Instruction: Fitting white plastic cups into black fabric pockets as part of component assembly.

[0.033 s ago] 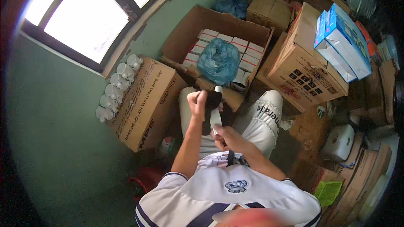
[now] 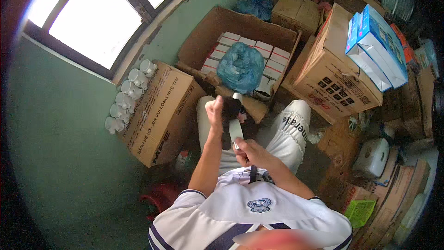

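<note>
Pinching a white strip (image 2: 235,130), the right hand (image 2: 248,153) is apart from the curled left hand (image 2: 214,112) (if it grips the dark object (image 2: 230,109), I cannot tell).

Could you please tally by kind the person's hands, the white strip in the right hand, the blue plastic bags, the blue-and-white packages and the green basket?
Hands: 2
White strip: 1
Blue plastic bags: 2
Blue-and-white packages: 2
Green basket: 1
Total: 8

Dark lettering marks the left carton (image 2: 159,115), the right carton (image 2: 340,76) with a square code, and the white trousers (image 2: 290,127)
</note>
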The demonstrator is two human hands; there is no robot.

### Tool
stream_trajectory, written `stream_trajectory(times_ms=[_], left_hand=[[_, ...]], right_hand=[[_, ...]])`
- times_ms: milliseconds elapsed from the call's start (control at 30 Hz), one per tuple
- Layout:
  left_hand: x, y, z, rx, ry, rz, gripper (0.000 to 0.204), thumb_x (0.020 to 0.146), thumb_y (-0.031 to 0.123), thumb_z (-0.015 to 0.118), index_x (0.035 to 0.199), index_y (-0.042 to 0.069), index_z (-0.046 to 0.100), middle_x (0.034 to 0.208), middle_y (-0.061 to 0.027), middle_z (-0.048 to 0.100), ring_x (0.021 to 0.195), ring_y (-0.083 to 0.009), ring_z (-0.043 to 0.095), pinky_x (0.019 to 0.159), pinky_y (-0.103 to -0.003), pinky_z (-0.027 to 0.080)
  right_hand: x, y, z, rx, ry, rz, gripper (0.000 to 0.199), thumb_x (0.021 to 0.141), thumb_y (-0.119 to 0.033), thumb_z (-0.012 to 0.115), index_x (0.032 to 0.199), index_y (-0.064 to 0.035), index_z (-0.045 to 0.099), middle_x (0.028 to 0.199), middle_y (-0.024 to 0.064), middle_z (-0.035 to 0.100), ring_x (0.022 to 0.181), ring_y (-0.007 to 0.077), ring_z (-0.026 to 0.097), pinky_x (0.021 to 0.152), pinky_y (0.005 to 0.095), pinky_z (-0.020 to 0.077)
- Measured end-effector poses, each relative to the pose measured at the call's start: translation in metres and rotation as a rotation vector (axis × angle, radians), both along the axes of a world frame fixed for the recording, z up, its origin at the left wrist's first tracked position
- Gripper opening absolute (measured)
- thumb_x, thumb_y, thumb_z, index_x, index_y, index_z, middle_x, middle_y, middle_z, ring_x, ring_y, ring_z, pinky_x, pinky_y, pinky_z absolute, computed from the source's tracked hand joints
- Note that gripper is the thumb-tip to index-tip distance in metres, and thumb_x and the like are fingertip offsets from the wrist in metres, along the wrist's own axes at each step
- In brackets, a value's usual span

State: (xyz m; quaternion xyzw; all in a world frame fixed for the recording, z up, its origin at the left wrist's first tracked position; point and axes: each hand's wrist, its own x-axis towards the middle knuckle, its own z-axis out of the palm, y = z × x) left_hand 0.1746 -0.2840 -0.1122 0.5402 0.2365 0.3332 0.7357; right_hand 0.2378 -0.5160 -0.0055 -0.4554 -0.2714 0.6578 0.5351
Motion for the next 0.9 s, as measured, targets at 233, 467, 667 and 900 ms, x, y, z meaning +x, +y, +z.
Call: stream_trajectory(times_ms=[233,467,667,900], left_hand=[[0.034,-0.034,0.104,-0.737,-0.304,0.147,0.081,0.103,0.075,0.033,0.102,0.001,0.067,0.076,-0.012,0.067,0.065,-0.026,0.068,0.061,-0.035,0.056],[0.03,-0.089,0.056,-0.191,0.116,0.014,0.054,0.11,0.047,0.041,0.129,0.002,0.064,0.123,-0.0105,0.069,0.107,-0.0151,0.063,0.088,-0.03,0.05],[0.004,-0.036,0.021,0.283,0.138,0.238,0.04,0.099,0.017,0.071,0.128,0.003,0.047,0.134,-0.0145,0.058,0.123,-0.0232,0.056,0.109,-0.043,0.045],[-0.015,-0.051,0.071,0.239,0.309,0.015,0.081,0.08,0.029,0.093,0.143,0.004,0.049,0.134,-0.0143,0.063,0.118,-0.0246,0.066,0.092,-0.04,0.058]], right_hand=[[0.023,-0.006,-0.014,0.156,-0.167,-0.21,0.048,0.114,-0.043,0.04,0.092,-0.0042,0.059,0.065,0.0016,0.057,0.064,0.0139,0.052,0.064,0.032,0.0434],[0.036,0.036,-0.036,0.171,-0.571,-0.488,0.041,0.114,-0.038,0.049,0.111,0.0015,0.06,0.098,0.0078,0.061,0.093,0.0211,0.057,0.086,0.0351,0.0454],[0.034,0.047,-0.052,0.1,-0.576,-0.445,0.038,0.111,-0.035,0.055,0.108,0.0013,0.064,0.099,0.0107,0.063,0.092,0.0242,0.059,0.084,0.0381,0.047],[0.03,0.072,-0.05,0.052,-1.307,-0.462,0.042,0.089,-0.034,0.077,0.105,0.0056,0.074,0.116,0.0295,0.059,0.106,0.0477,0.061,0.094,0.0516,0.0514]])
